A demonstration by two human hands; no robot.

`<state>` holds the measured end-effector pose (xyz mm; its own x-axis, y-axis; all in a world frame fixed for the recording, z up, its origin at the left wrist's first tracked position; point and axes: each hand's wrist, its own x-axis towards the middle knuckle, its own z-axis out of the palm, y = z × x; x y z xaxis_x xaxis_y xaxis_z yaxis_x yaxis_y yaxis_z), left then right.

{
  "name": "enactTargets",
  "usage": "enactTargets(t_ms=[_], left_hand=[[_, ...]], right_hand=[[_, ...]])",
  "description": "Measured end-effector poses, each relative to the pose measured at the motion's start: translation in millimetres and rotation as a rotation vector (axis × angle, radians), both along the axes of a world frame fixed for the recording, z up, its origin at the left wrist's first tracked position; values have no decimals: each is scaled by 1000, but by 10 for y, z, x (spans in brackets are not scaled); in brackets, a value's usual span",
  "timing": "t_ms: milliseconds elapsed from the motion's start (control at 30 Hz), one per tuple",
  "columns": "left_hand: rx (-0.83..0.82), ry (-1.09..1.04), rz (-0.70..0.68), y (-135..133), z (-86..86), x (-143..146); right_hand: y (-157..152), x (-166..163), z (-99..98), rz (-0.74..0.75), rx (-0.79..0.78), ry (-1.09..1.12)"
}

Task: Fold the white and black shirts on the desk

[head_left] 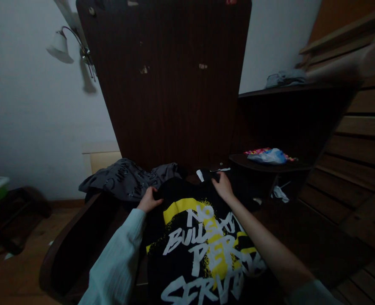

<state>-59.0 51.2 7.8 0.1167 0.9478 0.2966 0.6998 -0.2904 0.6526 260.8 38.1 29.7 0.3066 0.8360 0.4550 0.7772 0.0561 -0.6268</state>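
Observation:
A black T-shirt with white lettering and yellow patches lies spread out before me. My left hand pinches its upper left edge, thumb and fingers closed on the cloth. At the upper right edge, my right hand grips the fabric in the same way. Beyond the left hand, a crumpled grey printed garment rests over the edge of the dark furniture. A small white piece, perhaps a tag or paper, shows just past the right hand. The shirt's lower end runs out of the picture.
A tall dark wooden panel stands directly ahead. On the right, a low shelf holds a plastic bag, and folded cloth sits higher up. Wooden slats line the right side. A wall lamp hangs at left.

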Motion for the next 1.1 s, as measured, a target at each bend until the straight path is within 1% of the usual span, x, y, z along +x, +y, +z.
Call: enactTargets(t_ms=[67,133,167,233,333,433,533,633,700,767,833,967,1100], left_hand=[[1,14,20,-39,-59,13],[9,68,-25,-97,-108,16],[8,96,-62,-134,-128,15],[-9,136,-128,-218,-163,12],[-8,165,-158,-328,-205,28],[13,165,-125,-355,-212,38],[-79,142,2,-311,-154,-53],[-188,95,174,-277,-50,-259],[-209,63,228,-285,11,-396],[-210,39,231,-312,42,-479],[-225,21,205,-341,37,-488],[-286,8,157,-356,-32,-376],[-265,49,102,-330,-87,-300]], right_hand=[[-73,-308,-134,209,-78,-71],[-142,-563,-308,359,-105,-168],[-173,-657,-396,406,-103,-216],[-221,-769,-545,447,-118,-303],[-259,-802,-643,462,-170,-403],[-273,-785,-622,459,-204,-451],[-286,-776,-592,448,-210,-464],[-303,-763,-606,448,-192,-477],[-313,-746,-628,456,-176,-483],[-320,-730,-647,463,-165,-483],[-327,-718,-657,463,-161,-477],[-336,-712,-653,461,-158,-463],[-336,-705,-642,461,-164,-454]])
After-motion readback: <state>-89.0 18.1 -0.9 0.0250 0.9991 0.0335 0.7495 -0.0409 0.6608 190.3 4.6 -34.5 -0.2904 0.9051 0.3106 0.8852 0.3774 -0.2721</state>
